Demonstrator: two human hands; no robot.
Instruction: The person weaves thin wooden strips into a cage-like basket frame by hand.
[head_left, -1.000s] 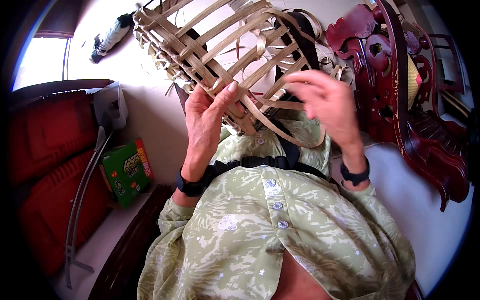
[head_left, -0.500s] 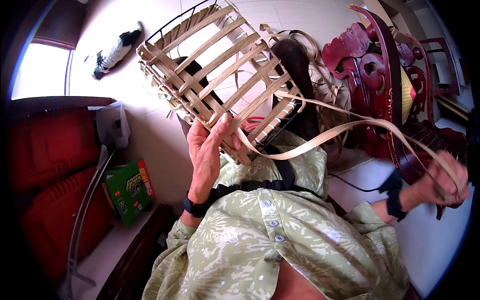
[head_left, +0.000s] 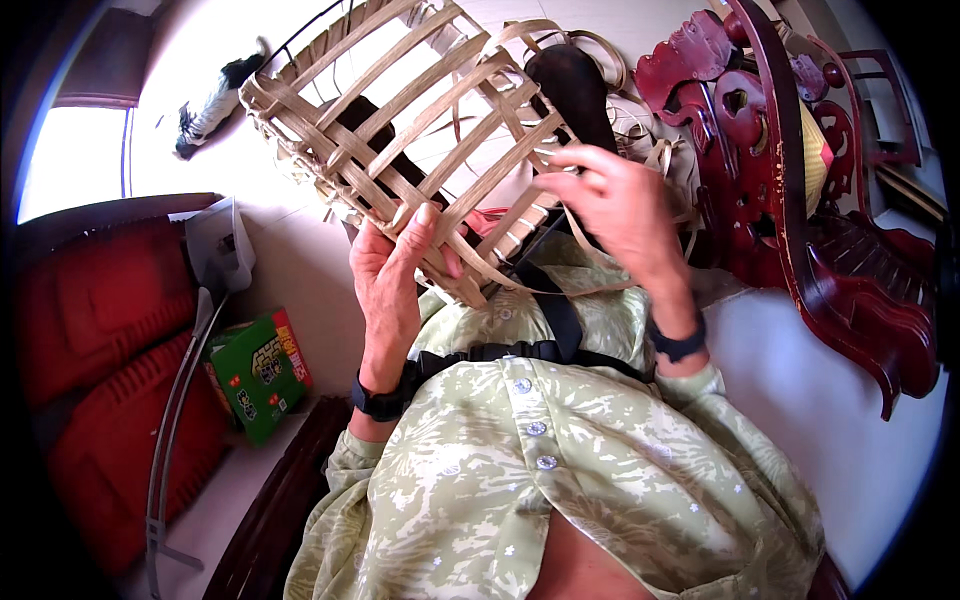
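Note:
A half-woven basket [head_left: 437, 72] of flat tan strips on a dark wire frame tilts in front of me, with gaps in its weave. My left hand [head_left: 390, 270] grips its near corner, thumb on top and fingers beneath. My right hand [head_left: 625, 210], slightly blurred, is at the basket's right rim. Its thumb and forefinger are bent together in a pinch, and what lies between them is hidden. A loose tan strip [head_left: 590, 289] hangs in a slack loop from beside my left hand, passing under my right wrist.
More tan strips [head_left: 655, 160] lie coiled on the floor beyond the basket. Carved dark-red wooden furniture [head_left: 790, 180] stands at the right. To the left are red cushions [head_left: 110, 300], a green box [head_left: 262, 375] and a grey curved metal stand [head_left: 175, 430]. A black-and-white cat [head_left: 215, 100] lies at far left.
My right hand has swung from far right, where it held the strip, back to the basket's right rim. The strip has slackened. The basket and my left hand have shifted slightly left.

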